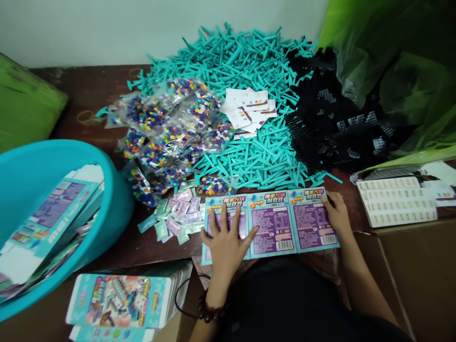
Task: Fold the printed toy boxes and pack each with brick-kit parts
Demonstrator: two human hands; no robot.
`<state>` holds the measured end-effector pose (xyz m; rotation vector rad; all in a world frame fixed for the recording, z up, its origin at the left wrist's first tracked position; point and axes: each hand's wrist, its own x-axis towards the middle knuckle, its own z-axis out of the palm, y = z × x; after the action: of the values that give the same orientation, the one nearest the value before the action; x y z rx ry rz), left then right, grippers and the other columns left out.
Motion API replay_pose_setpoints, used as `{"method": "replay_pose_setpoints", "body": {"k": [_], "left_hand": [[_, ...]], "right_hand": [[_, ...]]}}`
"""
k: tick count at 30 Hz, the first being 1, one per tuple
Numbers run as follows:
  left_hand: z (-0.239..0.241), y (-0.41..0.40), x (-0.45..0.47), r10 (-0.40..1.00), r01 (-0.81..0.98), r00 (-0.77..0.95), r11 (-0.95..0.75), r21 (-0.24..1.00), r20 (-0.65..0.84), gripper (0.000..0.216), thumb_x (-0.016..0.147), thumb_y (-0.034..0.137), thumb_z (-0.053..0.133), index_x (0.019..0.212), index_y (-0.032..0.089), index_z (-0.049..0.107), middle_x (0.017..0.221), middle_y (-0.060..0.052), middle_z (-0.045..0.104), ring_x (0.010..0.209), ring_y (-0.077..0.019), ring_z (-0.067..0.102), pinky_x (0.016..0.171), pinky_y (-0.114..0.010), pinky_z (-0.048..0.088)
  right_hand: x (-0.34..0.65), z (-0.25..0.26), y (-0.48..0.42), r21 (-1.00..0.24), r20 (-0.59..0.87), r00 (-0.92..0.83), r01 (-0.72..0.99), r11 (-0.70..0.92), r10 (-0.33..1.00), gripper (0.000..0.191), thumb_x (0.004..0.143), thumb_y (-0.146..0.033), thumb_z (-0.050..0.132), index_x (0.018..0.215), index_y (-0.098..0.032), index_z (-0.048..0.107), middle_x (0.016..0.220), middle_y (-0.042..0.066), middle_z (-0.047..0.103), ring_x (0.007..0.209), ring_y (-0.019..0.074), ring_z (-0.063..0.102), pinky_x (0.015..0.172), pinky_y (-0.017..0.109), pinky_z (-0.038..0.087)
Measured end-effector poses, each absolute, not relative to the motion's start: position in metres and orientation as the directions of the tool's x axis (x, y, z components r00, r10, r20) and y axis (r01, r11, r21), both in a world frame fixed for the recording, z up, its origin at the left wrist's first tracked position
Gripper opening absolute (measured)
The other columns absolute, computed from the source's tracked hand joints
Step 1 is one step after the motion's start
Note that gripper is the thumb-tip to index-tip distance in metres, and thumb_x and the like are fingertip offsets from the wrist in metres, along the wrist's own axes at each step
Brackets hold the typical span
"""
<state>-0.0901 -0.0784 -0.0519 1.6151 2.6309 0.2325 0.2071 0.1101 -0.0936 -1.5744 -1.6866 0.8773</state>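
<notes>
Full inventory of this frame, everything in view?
sticks: big heap, teal, table back centre
bead bags: heap, clear, multicoloured beads, left of sticks
grids: heap, black, right of sticks
leaflets: several, white, on sticks
sachets: many, pale green and pink, left of cards
cards: three, teal and purple, row at table front
basin: one, teal, left, holds flat boxes
box stack: one, teal, bottom left
label sheets: a few, white, right
bags: green, far right
table: one, dark brown
left hand: flat on left card
right hand: on right card
</notes>
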Motion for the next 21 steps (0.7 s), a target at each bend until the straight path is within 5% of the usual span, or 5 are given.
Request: {"method": "replay_pose_setpoints", "body": {"k": [21], "left_hand": [[-0.0515, -0.083, -0.0853, 0.889, 0.881, -0.455, 0.443, 0.166, 0.042, 0.073, 0.092, 0.07, 0.058, 0.154, 0.032, 0.049, 0.17, -0.012, 0.029, 0.158, -0.0434, 0.015, 0.117, -0.075, 0.017]], "right_hand": [[0.2073, -0.0946, 0.1044, -0.804, 0.052, -0.088, 0.586, 0.094, 0.995, 0.049, 0.093, -0.06, 0.056, 0.115, -0.019, 0.074, 0.11, 0.012, 0.064, 0.109, 0.0288, 0.061, 0.105, 0.05, 0.046]]}}
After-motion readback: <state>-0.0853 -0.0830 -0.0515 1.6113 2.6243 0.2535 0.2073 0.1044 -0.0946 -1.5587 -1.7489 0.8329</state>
